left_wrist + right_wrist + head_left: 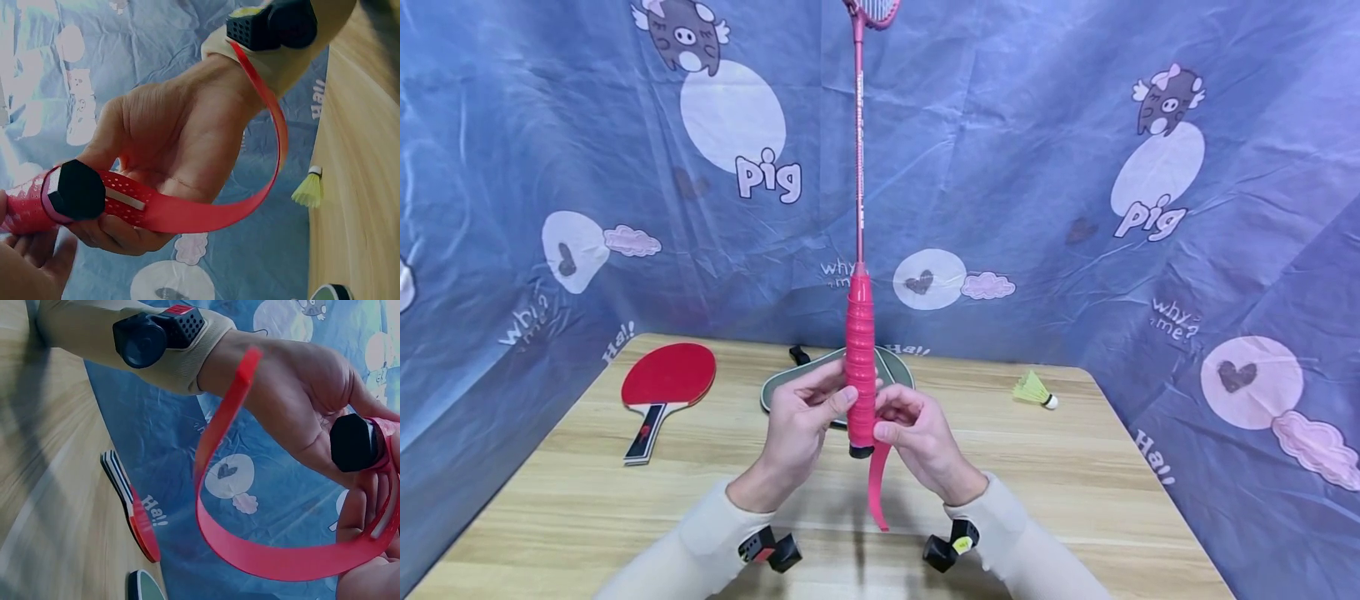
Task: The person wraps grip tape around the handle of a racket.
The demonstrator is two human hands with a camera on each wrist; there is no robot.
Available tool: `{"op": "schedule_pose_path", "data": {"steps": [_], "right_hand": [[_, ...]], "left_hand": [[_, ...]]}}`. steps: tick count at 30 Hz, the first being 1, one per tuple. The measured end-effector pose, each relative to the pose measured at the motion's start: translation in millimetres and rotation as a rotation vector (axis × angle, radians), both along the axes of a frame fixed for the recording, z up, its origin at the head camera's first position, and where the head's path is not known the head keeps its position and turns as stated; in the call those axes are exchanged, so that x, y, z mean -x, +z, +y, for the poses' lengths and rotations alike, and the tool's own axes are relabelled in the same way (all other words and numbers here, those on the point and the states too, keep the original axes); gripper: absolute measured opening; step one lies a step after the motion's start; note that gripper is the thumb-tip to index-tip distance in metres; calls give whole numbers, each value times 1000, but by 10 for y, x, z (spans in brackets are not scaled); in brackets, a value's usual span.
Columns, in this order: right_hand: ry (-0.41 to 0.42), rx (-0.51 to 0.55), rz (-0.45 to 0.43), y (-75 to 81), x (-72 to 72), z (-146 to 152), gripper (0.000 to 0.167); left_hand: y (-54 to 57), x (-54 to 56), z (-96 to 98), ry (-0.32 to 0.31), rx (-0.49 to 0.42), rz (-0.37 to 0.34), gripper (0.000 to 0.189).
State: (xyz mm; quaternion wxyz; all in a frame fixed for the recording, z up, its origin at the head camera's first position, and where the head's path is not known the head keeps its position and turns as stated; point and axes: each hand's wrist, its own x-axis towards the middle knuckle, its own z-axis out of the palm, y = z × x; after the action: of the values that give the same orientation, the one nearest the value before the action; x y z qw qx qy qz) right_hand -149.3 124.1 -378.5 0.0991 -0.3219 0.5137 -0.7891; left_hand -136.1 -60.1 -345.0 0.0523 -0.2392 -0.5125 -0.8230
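A pink badminton racket (860,183) stands upright above the table, its head running out of the top of the head view. My left hand (797,421) holds the wrapped handle (861,358), thumb at its front and fingers behind. Low on the handle's right side, my right hand (921,433) pinches the pink grip tape (206,215) between thumb and fingers. Overlapping turns of tape cover the handle down to near the black butt end (353,442). From the right fingers a loose tail of tape curves away, showing perforations and a pale strip near the handle.
On the wooden table (1000,467), a red table tennis paddle (668,375) lies at left. A green paddle case (782,387) lies behind my hands, partly hidden. A yellow shuttlecock (1033,389) lies at back right. Blue printed cloth (1000,167) hangs around the table.
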Motion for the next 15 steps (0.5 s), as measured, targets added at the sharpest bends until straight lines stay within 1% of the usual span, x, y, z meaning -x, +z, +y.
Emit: {"op": "schedule_pose_path", "data": {"steps": [3, 5, 7, 9, 10, 12, 13, 15], "right_hand": [[27, 4, -16, 2, -2, -2, 21], [59, 13, -19, 2, 2, 2, 22], [85, 21, -16, 3, 9, 5, 23], [90, 27, -18, 5, 15, 9, 23], [88, 31, -20, 6, 15, 12, 22], [58, 30, -21, 10, 10, 7, 21], [35, 26, -17, 14, 4, 0, 20], [-25, 10, -9, 20, -11, -21, 20]], "left_hand": [[-17, 13, -9, -82, -41, 2, 44], [-22, 17, -13, -124, -59, -2, 41], [-21, 21, -17, -154, -73, -6, 41], [-12, 25, -17, -166, -55, 4, 40], [-5, 23, -16, -158, -31, 15, 41], [11, 15, -13, -116, 43, 42, 43], [16, 12, -9, -82, 88, 55, 44], [35, 3, 5, 14, 198, 70, 46]]}}
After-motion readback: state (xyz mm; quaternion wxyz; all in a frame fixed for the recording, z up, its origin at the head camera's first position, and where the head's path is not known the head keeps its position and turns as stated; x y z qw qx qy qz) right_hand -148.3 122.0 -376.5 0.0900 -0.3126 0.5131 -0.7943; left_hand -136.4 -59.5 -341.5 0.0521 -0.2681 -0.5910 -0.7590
